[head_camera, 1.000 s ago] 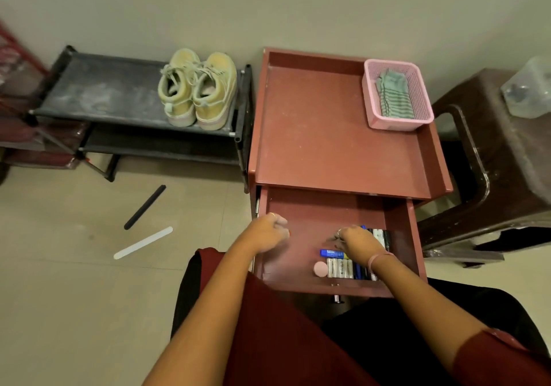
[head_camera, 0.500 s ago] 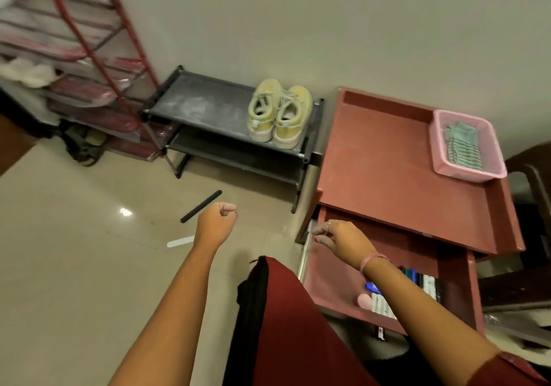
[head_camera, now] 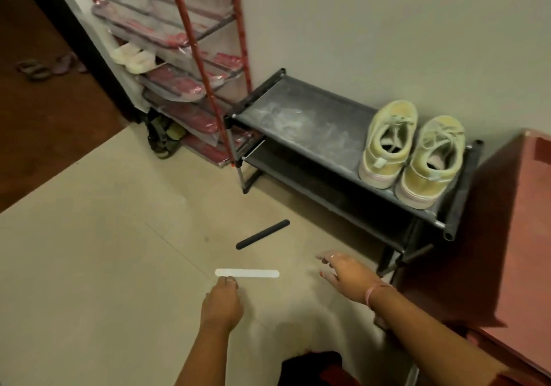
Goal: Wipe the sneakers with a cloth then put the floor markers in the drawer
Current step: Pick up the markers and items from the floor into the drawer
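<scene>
Two flat floor markers lie on the beige tiles: a white strip (head_camera: 247, 273) and, just beyond it, a black strip (head_camera: 262, 234). My left hand (head_camera: 221, 303) hangs over the near left end of the white strip, fingertips at its edge; whether they touch it I cannot tell. My right hand (head_camera: 346, 272) hovers to the right of both strips with fingers spread, holding nothing. A pair of pale yellow sneakers (head_camera: 411, 150) stands on the top shelf of a low black shoe rack (head_camera: 298, 117). The red cabinet (head_camera: 512, 236) shows at the right edge; its drawer is out of view.
A tall red-framed shoe rack (head_camera: 190, 66) with plastic-covered shelves stands against the wall at the left, with white slippers on it and dark sandals (head_camera: 162, 135) at its foot. A dark doorway and brown floor lie at the far left.
My view has swung left from the drawer to the floor. My left hand has dropped from mid-air down to the white strip, and my right hand has left the drawer and reached out over the floor.
</scene>
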